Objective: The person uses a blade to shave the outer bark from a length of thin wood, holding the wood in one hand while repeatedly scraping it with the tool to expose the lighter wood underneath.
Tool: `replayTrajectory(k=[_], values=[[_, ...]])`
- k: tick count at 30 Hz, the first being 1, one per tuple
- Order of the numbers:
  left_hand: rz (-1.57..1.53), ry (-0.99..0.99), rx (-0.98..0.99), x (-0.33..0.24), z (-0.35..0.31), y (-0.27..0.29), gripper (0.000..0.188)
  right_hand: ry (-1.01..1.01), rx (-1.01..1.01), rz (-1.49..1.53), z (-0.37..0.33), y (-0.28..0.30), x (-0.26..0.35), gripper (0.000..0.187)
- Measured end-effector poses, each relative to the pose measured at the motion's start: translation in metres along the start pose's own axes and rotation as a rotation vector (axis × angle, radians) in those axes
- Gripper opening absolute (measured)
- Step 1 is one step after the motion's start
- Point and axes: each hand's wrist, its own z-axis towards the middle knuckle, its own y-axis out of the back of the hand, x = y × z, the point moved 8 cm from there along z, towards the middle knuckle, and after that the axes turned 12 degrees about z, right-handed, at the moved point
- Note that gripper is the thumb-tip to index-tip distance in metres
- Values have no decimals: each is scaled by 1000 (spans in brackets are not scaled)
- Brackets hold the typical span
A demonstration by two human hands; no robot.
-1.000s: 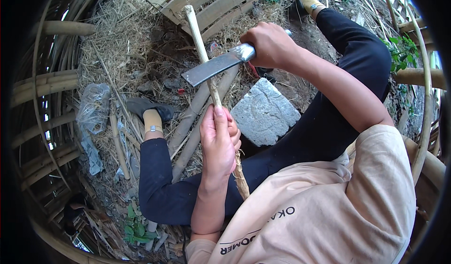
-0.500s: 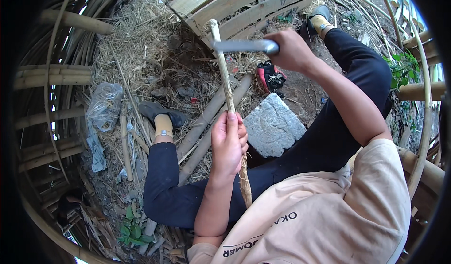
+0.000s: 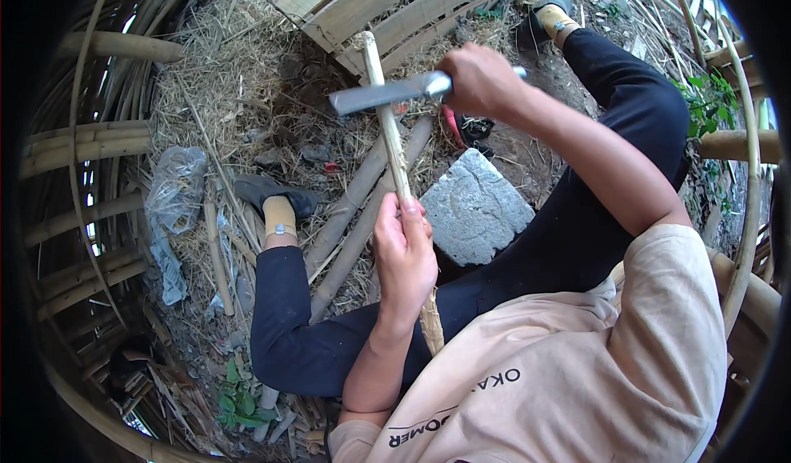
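Note:
My left hand (image 3: 405, 253) is closed round the middle of a pale, peeled wooden stick (image 3: 386, 129). The stick slants upward away from me, and its rougher lower end rests by my shirt at the waist. In my right hand (image 3: 479, 82) is a broad-bladed metal knife (image 3: 371, 98), the fingers wrapped round its handle, whose end pokes out on the right. Its grey blade lies crosswise over the upper part of the stick and points left. Whether the edge bites into the wood cannot be made out.
A grey stone block (image 3: 471, 208) lies between my legs, a red-and-black object (image 3: 470, 127) beyond it. Two bamboo poles (image 3: 350, 208) rest on the straw-strewn ground. Wooden slats (image 3: 395, 14) stand ahead; a clear plastic bag (image 3: 177, 187) lies left. Bamboo rails (image 3: 91, 137) line the left side.
My right hand has moved a little left and nearer to me, bringing the blade lower along the stick. My left hand keeps its grip. The whole view has shifted slightly.

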Motion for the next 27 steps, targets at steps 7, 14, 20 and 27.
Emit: replayTrajectory(k=[7, 14, 20, 27], values=[[29, 14, 23, 2, 0, -7, 25, -124, -106, -127, 15, 33, -30, 19], [-114, 18, 87, -2, 0, -11, 25, -108, -285, 1, 10, 70, -51, 19], [-264, 104, 89, -1, 9, 4, 24, -69, 75, 203, -19, 25, 16, 17], [-278, 121, 101, 0, 6, 1, 22, 47, 121, 65, -19, -10, 21, 15]])
